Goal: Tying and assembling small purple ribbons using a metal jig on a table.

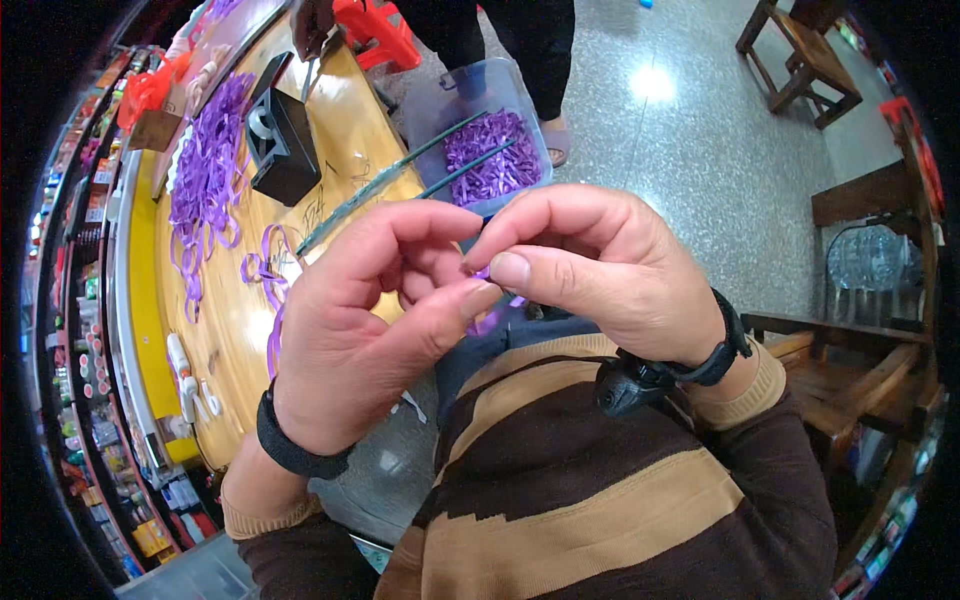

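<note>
In front of my body, my left hand (355,320) and my right hand (610,265) meet at their fingertips. Pinched between them is a narrow purple ribbon (486,322), part of it showing below the fingers. My right thumb presses on it, and the left thumb tip lies close against the same spot. The fingers hide most of the held piece, so its shape cannot be made out. Beyond my hands, a clear plastic tub (420,105) holds many purple ribbon pieces (490,155). Thin green sticks (440,140) reach from the table over the tub.
On the wooden table (345,120) to the left lie a heap of purple ribbon loops (205,160), a black tape dispenser (288,145), a white glue gun (182,375) and scissors (210,400). Another person's hand (312,28) is at the far edge, near a red stool (375,35). Wooden chairs stand right.
</note>
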Demonstrator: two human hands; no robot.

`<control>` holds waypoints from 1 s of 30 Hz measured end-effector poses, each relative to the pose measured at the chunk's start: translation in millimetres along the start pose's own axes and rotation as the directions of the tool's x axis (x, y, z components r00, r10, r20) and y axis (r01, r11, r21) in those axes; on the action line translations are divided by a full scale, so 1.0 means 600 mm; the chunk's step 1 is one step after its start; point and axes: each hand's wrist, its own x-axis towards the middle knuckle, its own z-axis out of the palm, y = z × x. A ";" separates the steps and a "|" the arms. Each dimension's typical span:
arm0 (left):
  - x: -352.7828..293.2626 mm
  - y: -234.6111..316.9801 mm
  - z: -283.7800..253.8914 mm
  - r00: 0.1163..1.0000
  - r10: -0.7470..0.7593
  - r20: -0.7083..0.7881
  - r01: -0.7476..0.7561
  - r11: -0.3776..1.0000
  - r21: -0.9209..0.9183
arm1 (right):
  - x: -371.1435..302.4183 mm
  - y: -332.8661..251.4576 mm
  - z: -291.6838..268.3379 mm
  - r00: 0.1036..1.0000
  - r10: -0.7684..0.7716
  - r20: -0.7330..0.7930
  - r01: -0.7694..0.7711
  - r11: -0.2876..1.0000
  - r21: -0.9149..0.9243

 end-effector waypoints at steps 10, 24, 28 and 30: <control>0.026 -0.008 0.030 0.977 -0.182 -0.115 0.148 0.956 -0.252 | 0.001 0.026 -0.018 0.991 -0.036 -0.126 0.052 0.991 0.124; 0.063 -0.012 0.013 0.963 -0.240 -0.119 0.199 0.938 -0.282 | 0.023 -0.001 -0.069 0.974 -0.005 -0.225 0.000 1.000 -0.022; 0.091 -0.018 -0.041 0.962 -0.225 -0.154 0.224 0.974 -0.023 | 0.074 -0.004 -0.132 0.974 -0.112 -0.198 0.084 0.986 -0.144; 0.106 -0.025 -0.068 0.958 -0.208 -0.195 0.214 0.977 0.008 | 0.114 0.006 -0.165 0.982 -0.106 -0.158 0.082 0.985 -0.149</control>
